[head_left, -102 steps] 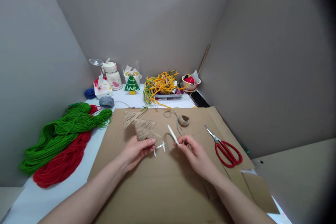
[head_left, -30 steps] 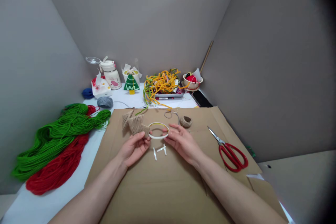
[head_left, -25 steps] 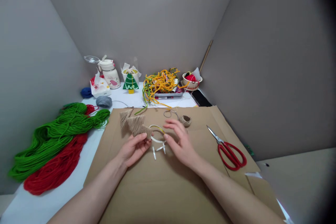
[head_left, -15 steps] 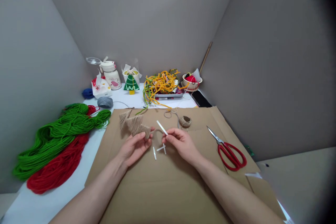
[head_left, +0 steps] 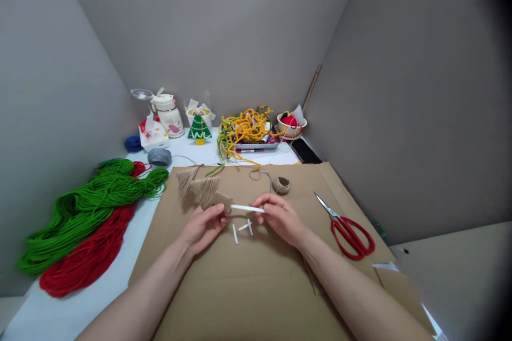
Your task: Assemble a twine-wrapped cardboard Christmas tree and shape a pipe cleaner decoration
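Observation:
Between its thumb and fingers my left hand (head_left: 206, 226) grips a zigzag-edged shape wrapped in brown twine (head_left: 205, 189). My right hand (head_left: 282, 218) pinches a thin white strip (head_left: 248, 208), which lies nearly level and points left; its far tip is at the edge of the twine-wrapped shape, and whether they touch I cannot tell. Below and between the hands, a few short white strips (head_left: 235, 234) lie on the cardboard (head_left: 240, 287), two of them crossing. Just beyond my right hand sits a small roll of brown twine (head_left: 282, 185).
Red-handled scissors (head_left: 352, 237) lie at the right. Green yarn (head_left: 76, 213) and red yarn (head_left: 92, 256) spread along the left. Behind the cardboard stand a grey yarn ball (head_left: 159, 157), a bottle (head_left: 170, 117), a green felt tree (head_left: 199, 128), a tray of orange yarn (head_left: 256, 145) and a bowl (head_left: 294, 131).
My right hand has turned the white strip from a steep slant to nearly level, bringing its tip left and down to the twine-wrapped shape. My left hand has barely moved.

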A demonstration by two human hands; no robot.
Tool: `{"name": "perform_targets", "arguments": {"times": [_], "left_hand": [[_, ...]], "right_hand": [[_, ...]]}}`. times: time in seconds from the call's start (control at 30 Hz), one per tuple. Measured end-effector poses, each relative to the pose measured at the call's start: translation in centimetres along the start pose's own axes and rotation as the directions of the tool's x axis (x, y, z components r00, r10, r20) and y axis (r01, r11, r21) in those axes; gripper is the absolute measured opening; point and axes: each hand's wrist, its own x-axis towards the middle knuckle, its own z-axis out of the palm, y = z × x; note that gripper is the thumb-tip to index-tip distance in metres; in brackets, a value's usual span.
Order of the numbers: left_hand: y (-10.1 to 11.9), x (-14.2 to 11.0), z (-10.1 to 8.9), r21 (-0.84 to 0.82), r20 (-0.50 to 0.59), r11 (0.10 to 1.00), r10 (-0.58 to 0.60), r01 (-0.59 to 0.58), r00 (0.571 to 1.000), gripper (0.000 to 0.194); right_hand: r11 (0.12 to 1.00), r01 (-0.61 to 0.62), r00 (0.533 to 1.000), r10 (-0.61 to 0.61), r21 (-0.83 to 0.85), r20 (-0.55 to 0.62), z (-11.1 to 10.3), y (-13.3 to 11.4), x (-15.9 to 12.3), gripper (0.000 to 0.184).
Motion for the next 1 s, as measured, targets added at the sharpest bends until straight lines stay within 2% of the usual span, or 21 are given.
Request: {"name": "perform_targets", "arguments": {"times": [0.1, 0.17, 0.27, 0.33, 0.4, 0.43, 0.5, 0.57, 0.63, 0.7, 0.77, 1.0], "left_hand": [[-0.2, -0.1, 0.1, 0.068, -0.058, 0.997, 0.035, -0.032, 0.998, 0.015], [-0.2, -0.1, 0.3, 0.084, -0.065, 0.995, 0.058, -0.052, 0.996, 0.016], [-0.3, -0.3, 0.7, 0.126, -0.009, 0.990, 0.071, -0.069, 0.997, 0.018], [-0.4, -0.4, 1.0, 0.169, 0.046, 0.983, 0.061, -0.068, 0.997, 0.020], [-0.3, -0.5, 1.1, 0.198, 0.067, 0.978, 0.052, -0.065, 0.996, 0.021], [-0.3, -0.5, 1.0, 0.204, 0.061, 0.977, 0.049, -0.060, 0.997, 0.021], [-0.1, -0.4, 0.7, 0.192, 0.033, 0.980, 0.039, -0.045, 0.999, 0.019], [0.0, -0.3, 0.4, 0.151, 0.025, 0.988, 0.015, -0.019, 1.000, 0.014], [0.1, -0.2, 0.1, 0.100, 0.038, 0.995, -0.021, 0.017, 0.999, 0.012], [0.2, -0.2, 0.0, 0.066, 0.034, 0.997, -0.050, 0.047, 0.998, 0.013], [0.1, -0.2, 0.0, 0.056, 0.025, 0.996, -0.069, 0.067, 0.997, 0.011], [0.2, -0.5, 0.1, 0.013, 0.098, 0.994, -0.110, 0.109, 0.989, 0.008]], "right_hand": [[0.969, 0.050, 0.997, -0.064, -0.241, -0.052, -0.5, -0.4, -0.2, 0.017], [0.914, 0.085, 0.995, -0.101, -0.397, -0.021, -0.4, -1.0, -0.4, 0.016], [0.783, 0.129, 0.990, -0.133, -0.608, 0.038, 0.5, -2.0, -0.8, 0.015], [0.690, 0.131, 0.988, -0.151, -0.712, 0.035, 1.1, -2.4, -1.1, 0.016], [0.659, 0.100, 0.990, -0.144, -0.746, 0.005, 1.6, -2.6, -1.2, 0.018], [0.688, 0.073, 0.993, -0.115, -0.722, -0.009, 1.6, -2.6, -1.2, 0.019], [0.806, 0.000, 0.999, -0.031, -0.592, -0.042, 1.2, -2.6, -1.0, 0.018], [0.924, -0.058, 0.998, 0.039, -0.377, -0.058, 0.5, -2.5, -0.7, 0.016], [0.985, -0.078, 0.996, 0.071, -0.151, -0.050, -0.3, -2.3, -0.3, 0.012], [0.995, -0.094, 0.995, 0.094, 0.032, -0.011, -0.8, -2.1, 0.0, 0.011], [0.983, -0.118, 0.993, 0.114, 0.144, 0.030, -1.1, -1.8, 0.2, 0.011], [0.910, -0.212, 0.977, 0.192, 0.356, 0.092, -0.2, -1.5, 0.2, 0.012]]}}
